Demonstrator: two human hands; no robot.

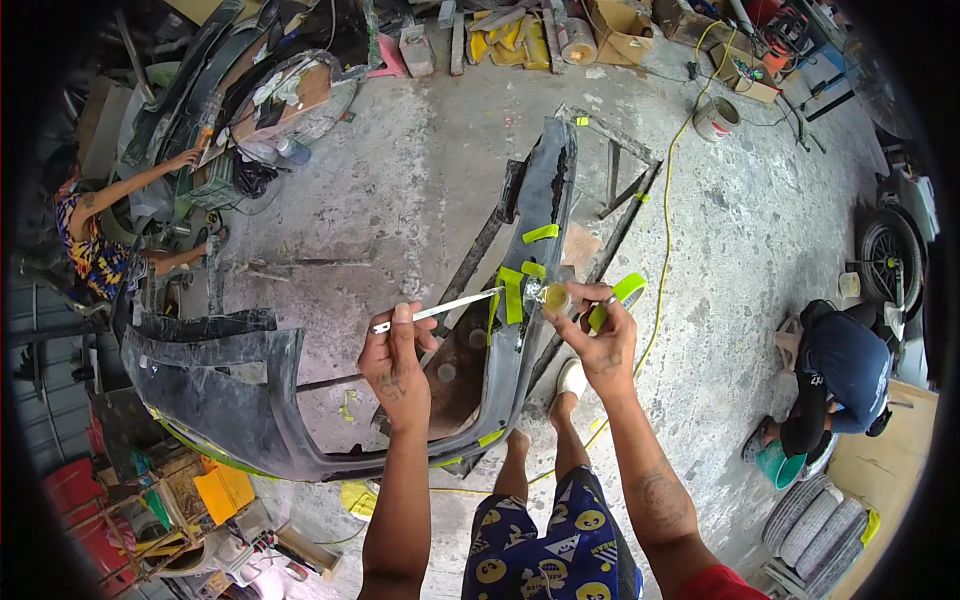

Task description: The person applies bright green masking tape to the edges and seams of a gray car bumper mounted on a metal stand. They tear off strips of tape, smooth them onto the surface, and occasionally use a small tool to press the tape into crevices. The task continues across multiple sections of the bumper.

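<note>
In my left hand a long, thin whitish stick is pinched between thumb and fingers, its tip reaching right. My right hand grips a small clear cup with something yellowish in it. A roll of neon yellow tape hangs at the fingers of that hand. The stick's tip lies close to the cup, over the patched side of a large dark grey car bumper. Several neon tape strips stick to the bumper. Whether the tip touches anything, I cannot tell.
A metal stand shows beneath the bumper. A yellow cord crosses the concrete floor at right. One person works at far left near stacked parts; another bends over a green bucket beside tires. A pail stands farther back.
</note>
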